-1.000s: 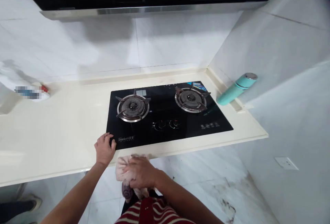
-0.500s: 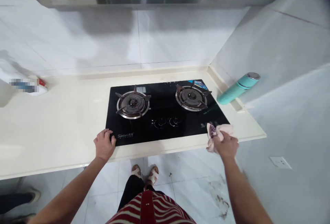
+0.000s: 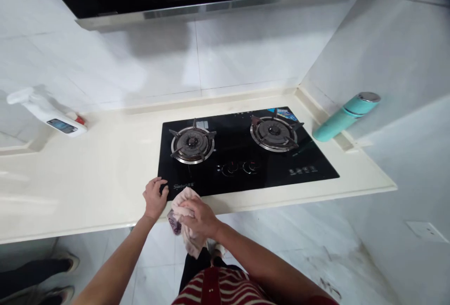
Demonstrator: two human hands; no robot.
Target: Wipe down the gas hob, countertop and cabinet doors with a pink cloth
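Since the earlier frame, the right hand (image 3: 203, 220) has swung from the right front corner of the black hob (image 3: 225, 136) to its left front edge, bringing the pale pink cloth (image 3: 181, 198) along. On my feed, the left hand (image 3: 154, 198) has stayed at the hob's left front corner, fingers curled and thumb held apart, gripping nothing that I can see.

I see the right fingers closed around the bunched cloth, which lies forward and to the left of the knuckles. Its upper end meets the hob's front edge near the logo, and its longer run trails toward the body, roughly square to the hob's long side. I judge that crosswise lie to matter most, along with how closely the left hand sits beside the cloth. Beyond the hob's right end, a teal bottle (image 3: 344, 116) leans well apart from both hands.
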